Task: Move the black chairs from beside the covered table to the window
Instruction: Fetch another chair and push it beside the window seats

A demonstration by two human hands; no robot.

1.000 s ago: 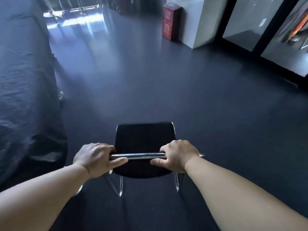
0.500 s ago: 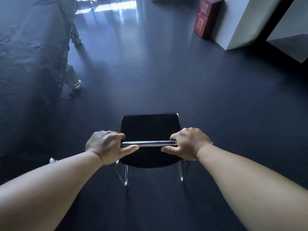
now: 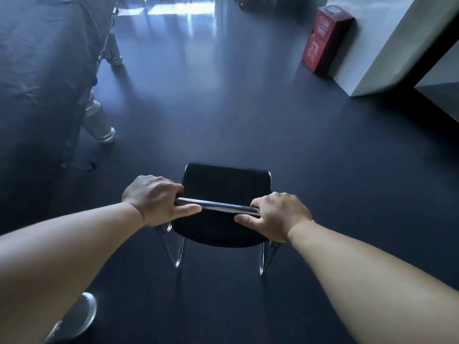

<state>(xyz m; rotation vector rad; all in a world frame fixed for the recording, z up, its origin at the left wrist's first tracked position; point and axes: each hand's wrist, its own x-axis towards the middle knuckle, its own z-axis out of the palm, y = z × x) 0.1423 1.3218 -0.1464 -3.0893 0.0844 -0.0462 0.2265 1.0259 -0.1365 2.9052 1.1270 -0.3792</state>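
A black chair (image 3: 224, 187) with a chrome frame is in front of me at lower centre, seen from behind and above. My left hand (image 3: 155, 202) grips the left end of the chrome top bar of its backrest. My right hand (image 3: 278, 216) grips the right end of the same bar. The chair's chrome legs show below the seat, over the dark floor. The covered table (image 3: 37, 70), draped in dark cloth, runs along the left side. Bright window light reflects on the floor at the top centre.
Silver table legs (image 3: 99, 122) stick out from under the cloth at left, and another stands farther back. A red box (image 3: 323, 38) stands against a white pillar (image 3: 387, 40) at upper right. Another chrome leg (image 3: 74, 316) shows at lower left. Dark floor stretches ahead.
The chair and I have advanced along the table toward the bright floor patch. The red box and pillar have shifted right and closer. Both hands kept their grip on the bar.
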